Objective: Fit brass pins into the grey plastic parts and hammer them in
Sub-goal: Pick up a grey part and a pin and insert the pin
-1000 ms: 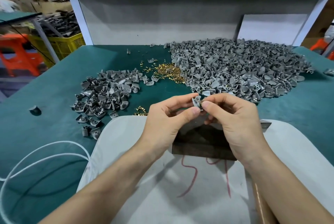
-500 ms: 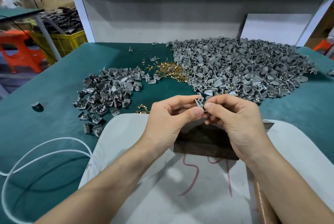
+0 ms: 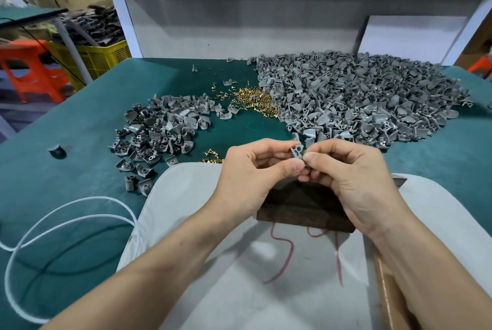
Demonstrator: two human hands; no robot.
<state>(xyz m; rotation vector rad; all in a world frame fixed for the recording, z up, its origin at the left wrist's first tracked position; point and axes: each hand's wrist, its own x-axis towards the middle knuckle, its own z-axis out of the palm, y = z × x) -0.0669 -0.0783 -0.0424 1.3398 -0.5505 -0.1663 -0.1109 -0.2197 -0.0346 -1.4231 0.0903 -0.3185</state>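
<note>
1. Left hand (image 3: 255, 167) and right hand (image 3: 354, 178) both pinch one grey part (image 3: 297, 152), held above the dark block (image 3: 300, 204) on the bench (image 3: 80, 130).
2. A pin, probably hidden behind the right thumb, could enter crooked or slip down among the brass pins (image 3: 253, 102).
3. Since half a second ago the hands stay put; the part's round socket shows more.

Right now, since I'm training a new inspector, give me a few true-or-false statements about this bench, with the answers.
1. The left hand and right hand both pinch one grey plastic part. True.
2. The bigger pile of grey parts lies on the left. False: the bigger pile lies right, the smaller pile left.
3. Loose brass pins lie between the two piles. True.
4. The right hand holds a hammer. False: it pinches the part.
</note>
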